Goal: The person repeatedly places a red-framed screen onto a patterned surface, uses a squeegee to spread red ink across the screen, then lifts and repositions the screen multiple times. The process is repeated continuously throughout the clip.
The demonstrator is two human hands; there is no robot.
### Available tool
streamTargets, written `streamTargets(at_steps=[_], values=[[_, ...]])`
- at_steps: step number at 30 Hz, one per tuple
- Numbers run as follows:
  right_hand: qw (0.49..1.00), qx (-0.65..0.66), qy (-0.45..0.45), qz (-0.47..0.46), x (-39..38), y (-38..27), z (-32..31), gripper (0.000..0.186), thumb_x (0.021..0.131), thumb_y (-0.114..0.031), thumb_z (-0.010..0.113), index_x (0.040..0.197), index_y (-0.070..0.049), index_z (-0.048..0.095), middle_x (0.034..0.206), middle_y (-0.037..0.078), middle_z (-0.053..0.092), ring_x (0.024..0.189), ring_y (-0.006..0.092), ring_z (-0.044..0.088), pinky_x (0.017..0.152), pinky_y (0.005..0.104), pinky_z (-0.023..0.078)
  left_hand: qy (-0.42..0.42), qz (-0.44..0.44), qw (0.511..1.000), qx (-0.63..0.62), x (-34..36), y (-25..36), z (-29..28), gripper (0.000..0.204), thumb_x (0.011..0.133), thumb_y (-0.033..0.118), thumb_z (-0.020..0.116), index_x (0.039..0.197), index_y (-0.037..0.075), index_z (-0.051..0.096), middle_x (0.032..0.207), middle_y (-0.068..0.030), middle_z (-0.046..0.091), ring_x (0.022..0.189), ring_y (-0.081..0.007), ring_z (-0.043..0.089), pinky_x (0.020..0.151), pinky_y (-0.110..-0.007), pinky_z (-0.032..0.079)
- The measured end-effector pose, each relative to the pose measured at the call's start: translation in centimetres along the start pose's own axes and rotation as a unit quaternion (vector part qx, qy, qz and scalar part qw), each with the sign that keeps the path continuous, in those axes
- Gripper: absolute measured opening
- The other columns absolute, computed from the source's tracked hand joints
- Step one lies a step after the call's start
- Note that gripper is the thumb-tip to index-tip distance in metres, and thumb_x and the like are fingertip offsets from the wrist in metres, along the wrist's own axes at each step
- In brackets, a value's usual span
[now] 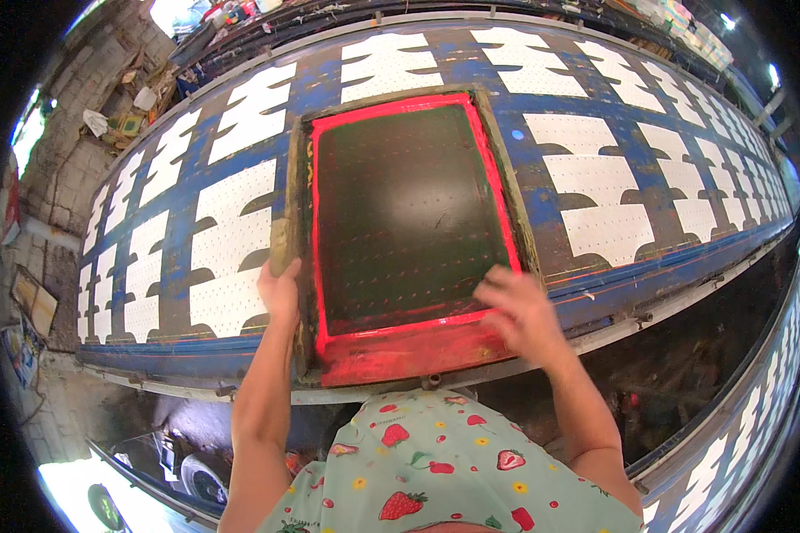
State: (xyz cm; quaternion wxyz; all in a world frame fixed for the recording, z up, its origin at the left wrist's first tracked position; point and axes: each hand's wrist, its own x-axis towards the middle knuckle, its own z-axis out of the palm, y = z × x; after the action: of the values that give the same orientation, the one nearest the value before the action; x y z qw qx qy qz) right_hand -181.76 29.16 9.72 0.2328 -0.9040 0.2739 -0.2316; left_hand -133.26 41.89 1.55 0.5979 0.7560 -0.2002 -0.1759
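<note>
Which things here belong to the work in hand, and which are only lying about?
In use:
- printing screen frame, edged with red ink
- left hand gripping its left side
- right hand blurred over its near right corner
- long blue table with white cut pieces

Lying about:
- rubbish by the wall
- things under the table

Left hand [280, 289] gripping the wooden side of a red-edged printing screen [406, 213], blurred right hand [520, 311] over its near corner, long blue bench [542, 155] carrying white cut pieces [231, 213]
</note>
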Motion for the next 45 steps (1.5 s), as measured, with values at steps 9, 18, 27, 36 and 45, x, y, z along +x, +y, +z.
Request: streamTargets(at_steps=[9,18,27,36,45], values=[[0.988,-0.107,-0.090,-0.057,0.3,-9.1,4.9,0.047,0.085,-0.008,0.077,0.131,-0.011,0.079,0.129,0.013,0.079,0.122,0.0341,0.074,0.107,0.0492,0.058,0.031,0.070,0.994,0.082,0.4,-1.4,0.1,0.053,0.094,0.032,0.090,0.130,-0.006,0.077,0.113,-0.0196,0.085,0.103,-0.0318,0.080,0.098,-0.045,0.060],[0.956,-0.155,-0.245,0.047,6.8,-12.3,6.3,0.039,0.092,-0.007,0.076,0.130,-0.013,0.081,0.119,0.016,0.081,0.116,0.0404,0.076,0.098,0.0532,0.062,0.108,0.119,0.983,0.089,1.2,-3.5,1.0,0.045,0.112,0.031,0.065,0.141,-0.003,0.072,0.134,-0.0288,0.076,0.126,-0.0486,0.071,0.111,-0.054,0.055],[0.967,-0.178,-0.176,0.039,3.6,-12.8,8.4,0.047,0.088,0.004,0.073,0.131,-0.015,0.081,0.124,0.012,0.080,0.116,0.0375,0.076,0.097,0.0513,0.061,0.119,0.182,0.972,0.085,0.7,-3.1,1.2,0.046,0.111,0.021,0.069,0.148,-0.006,0.066,0.140,-0.0293,0.073,0.132,-0.0459,0.069,0.117,-0.051,0.053],[0.966,-0.251,-0.042,-0.041,8.5,-7.5,11.9,0.057,0.080,0.007,0.071,0.134,-0.012,0.079,0.128,0.011,0.079,0.113,0.0369,0.075,0.099,0.0496,0.060,0.096,0.152,0.981,0.078,0.5,-2.8,0.9,0.044,0.112,0.019,0.066,0.151,-0.001,0.067,0.145,-0.0256,0.072,0.137,-0.0426,0.068,0.119,-0.049,0.053],[0.960,-0.270,-0.019,-0.070,25.4,3.7,12.6,0.049,0.084,0.000,0.074,0.130,-0.015,0.078,0.116,0.012,0.077,0.114,0.0343,0.075,0.099,0.0491,0.060,0.082,0.110,0.988,0.064,0.6,-2.6,0.6,0.043,0.113,0.017,0.067,0.152,-0.002,0.069,0.146,-0.0259,0.074,0.137,-0.0398,0.070,0.120,-0.046,0.051]])
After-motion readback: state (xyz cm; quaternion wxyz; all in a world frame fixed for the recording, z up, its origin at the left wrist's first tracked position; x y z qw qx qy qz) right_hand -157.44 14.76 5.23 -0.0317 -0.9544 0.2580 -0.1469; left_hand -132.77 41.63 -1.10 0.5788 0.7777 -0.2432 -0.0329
